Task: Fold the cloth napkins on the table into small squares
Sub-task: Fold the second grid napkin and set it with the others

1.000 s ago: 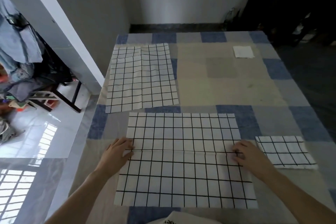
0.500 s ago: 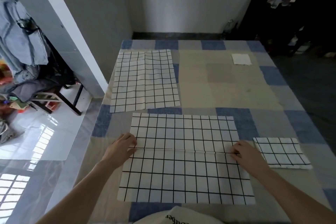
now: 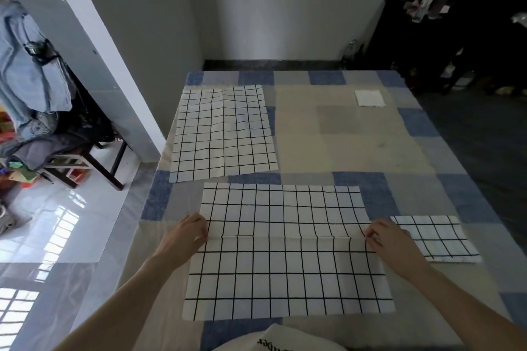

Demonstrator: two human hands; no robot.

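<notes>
A large white cloth napkin with a black grid [image 3: 288, 253] is lying flat at the near middle of the table, a raised crease running across its centre; the left hand [image 3: 186, 236] is pinching the crease at the napkin's left edge; the right hand [image 3: 389, 239] is pinching it at the right edge; a second unfolded grid napkin [image 3: 224, 134] is lying beyond, to the left; a folded grid napkin square [image 3: 433, 238] is resting just right of the right hand; a small white folded square [image 3: 370, 98] is sitting far right on the blue-and-beige checked tablecloth [image 3: 356, 145].
</notes>
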